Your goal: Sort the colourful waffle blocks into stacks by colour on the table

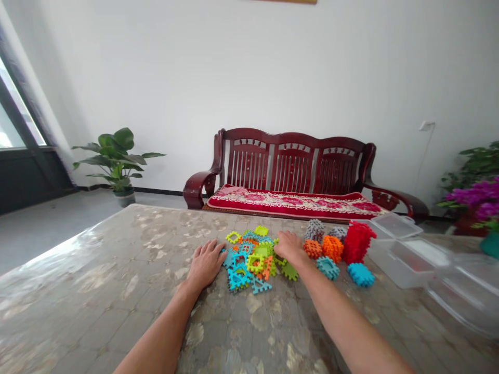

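A loose heap of blue, green and orange toothed plastic pieces [256, 263] lies between my hands. At its left edge my left hand [206, 261] rests flat on the table with the fingers apart. My right hand [289, 246] reaches over the heap's right side, fingers bent down by the green pieces; the fingertips and whatever they hold are too small to make out. Right of it stand sorted stacks: a tall red stack [357, 242], an orange stack [332, 249], a darker orange stack [312, 249], a grey stack [315, 230], a teal stack [327, 267] and a blue stack [360, 275].
Clear plastic boxes [403, 264] with lids stand at the right of the patterned table [128, 291]. Purple flowers [477, 200] are at the right edge. Behind the table is a dark red wooden bench [294, 161]; a potted plant [121, 158] stands at the left.
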The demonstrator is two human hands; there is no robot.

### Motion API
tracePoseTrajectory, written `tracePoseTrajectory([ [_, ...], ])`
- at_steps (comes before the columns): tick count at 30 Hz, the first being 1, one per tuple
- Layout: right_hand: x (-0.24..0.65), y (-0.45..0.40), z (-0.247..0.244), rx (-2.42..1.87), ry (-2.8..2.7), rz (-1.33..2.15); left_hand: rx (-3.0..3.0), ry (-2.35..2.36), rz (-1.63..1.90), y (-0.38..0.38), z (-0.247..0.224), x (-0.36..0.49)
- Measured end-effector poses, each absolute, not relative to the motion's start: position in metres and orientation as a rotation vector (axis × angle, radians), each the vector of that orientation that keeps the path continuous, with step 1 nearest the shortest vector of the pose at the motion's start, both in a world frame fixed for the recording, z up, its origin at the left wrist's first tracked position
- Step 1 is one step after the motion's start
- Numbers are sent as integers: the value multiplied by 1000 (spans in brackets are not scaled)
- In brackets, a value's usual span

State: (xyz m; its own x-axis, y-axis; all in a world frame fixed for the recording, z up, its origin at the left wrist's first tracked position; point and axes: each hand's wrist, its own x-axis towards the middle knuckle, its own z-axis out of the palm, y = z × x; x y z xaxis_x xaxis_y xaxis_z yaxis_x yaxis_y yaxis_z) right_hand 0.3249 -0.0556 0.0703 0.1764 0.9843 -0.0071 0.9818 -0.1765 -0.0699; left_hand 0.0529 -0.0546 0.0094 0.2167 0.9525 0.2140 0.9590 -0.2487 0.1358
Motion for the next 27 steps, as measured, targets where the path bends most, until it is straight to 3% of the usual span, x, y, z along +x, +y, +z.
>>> tracePoseTrajectory([
  [12, 338, -55, 59, -2199, -1990, 66, -2438, -1928, -394, -56, 14, 54],
  [22, 331, -84, 52, -1508, -2329, 222, -2431, -1945, -411, -54, 12, 53],
  [27, 330, -98, 49, -1367, -2443, 322, -2449, -1931, -428, -53, 10, 52],
])
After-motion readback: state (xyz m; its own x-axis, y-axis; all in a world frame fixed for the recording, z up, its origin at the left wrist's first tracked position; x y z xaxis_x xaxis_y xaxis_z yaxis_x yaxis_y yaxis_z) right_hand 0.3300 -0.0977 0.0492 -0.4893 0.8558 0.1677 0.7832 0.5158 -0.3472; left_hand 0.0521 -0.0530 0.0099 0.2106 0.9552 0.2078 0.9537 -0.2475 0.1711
